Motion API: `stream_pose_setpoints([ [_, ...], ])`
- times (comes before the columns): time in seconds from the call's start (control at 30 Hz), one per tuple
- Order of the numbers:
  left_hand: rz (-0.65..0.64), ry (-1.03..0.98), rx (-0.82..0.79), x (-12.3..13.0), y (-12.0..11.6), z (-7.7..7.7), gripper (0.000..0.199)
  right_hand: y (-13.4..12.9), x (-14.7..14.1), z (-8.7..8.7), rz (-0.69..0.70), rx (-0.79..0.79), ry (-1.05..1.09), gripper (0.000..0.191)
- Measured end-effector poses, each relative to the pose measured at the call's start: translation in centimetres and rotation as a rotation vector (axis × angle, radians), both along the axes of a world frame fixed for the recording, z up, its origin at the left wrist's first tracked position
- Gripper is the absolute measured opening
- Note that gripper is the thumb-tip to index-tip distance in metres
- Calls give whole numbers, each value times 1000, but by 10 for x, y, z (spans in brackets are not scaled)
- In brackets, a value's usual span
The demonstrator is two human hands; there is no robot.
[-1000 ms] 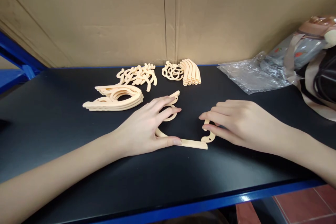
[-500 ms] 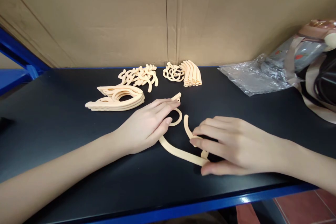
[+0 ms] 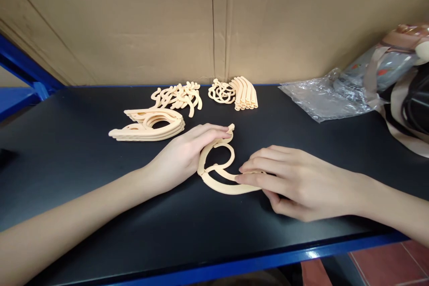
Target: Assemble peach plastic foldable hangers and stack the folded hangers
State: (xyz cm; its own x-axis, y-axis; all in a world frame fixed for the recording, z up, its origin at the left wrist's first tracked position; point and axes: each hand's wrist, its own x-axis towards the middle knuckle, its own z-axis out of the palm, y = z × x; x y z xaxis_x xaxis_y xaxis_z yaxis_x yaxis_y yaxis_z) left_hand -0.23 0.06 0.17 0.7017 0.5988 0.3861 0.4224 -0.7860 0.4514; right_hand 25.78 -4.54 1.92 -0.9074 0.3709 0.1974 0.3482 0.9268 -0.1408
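A cream plastic folding hanger (image 3: 219, 185) lies bent between my hands, low over the black tabletop. My left hand (image 3: 192, 147) is closed round its upper arm, whose tip pokes out beyond the fingers. The other arm has its far end in the grip of my right hand (image 3: 295, 183), thumb below and fingers above. Between the two arms a curved ring-like piece (image 3: 231, 154) shows. To the left of my left hand sits a stack of similar folded hangers (image 3: 147, 133).
Along the back lie a heap of curved hook pieces (image 3: 177, 97), a small pile of ring pieces (image 3: 221, 91) and a bundle of hanger arms (image 3: 246, 94). Crumpled clear plastic (image 3: 321, 98) and a strapped bottle (image 3: 385, 69) are at the right. Brown cardboard (image 3: 134, 27) stands behind.
The hanger's arms now meet at a joint, with the curved inner piece drawn in between them. My right hand has shifted slightly left and closed on the lower arm.
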Motion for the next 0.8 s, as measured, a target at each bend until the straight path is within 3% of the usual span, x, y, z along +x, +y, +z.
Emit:
stream_pose_setpoints([
  [0.47,-11,87,115,-1,-2,-3,36,12,6,-3,-96,96,-50,38],
  [0.7,-19,136,119,1,-5,3,36,19,9,-5,-406,340,-1,27],
  [0.8,-20,143,120,0,-5,3,36,20,11,-7,-466,385,26,23],
])
